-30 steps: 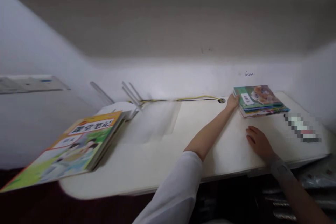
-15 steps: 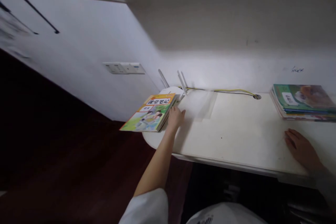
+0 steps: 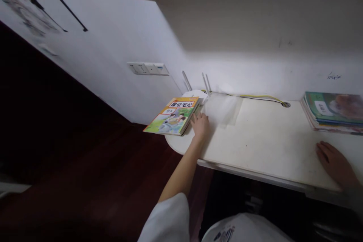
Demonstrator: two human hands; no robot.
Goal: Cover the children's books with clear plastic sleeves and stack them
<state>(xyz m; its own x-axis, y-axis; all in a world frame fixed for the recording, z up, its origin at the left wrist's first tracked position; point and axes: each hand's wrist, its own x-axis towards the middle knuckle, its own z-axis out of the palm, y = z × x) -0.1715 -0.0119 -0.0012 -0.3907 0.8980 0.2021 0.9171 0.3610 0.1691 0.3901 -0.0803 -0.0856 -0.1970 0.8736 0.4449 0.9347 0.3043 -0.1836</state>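
Yellow-green picture-cover book point(image 3: 172, 115) overhangs left end of white desk point(image 3: 255, 140), just beside white antenna router point(image 3: 195, 94). Left hand point(image 3: 200, 125) touches its right edge, clamped or not, cannot tell. Right hand point(image 3: 334, 162) flat, fingers apart, empty, likely bracing long reach

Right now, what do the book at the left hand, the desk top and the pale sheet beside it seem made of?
The book: paper, with a glossy printed cover, judging by its sheen; the left hand touches its right edge. The desk top: smooth cream board, likely laminate, matte and faintly marked. The sheet: probably thin translucent plastic, since the desk shows through.
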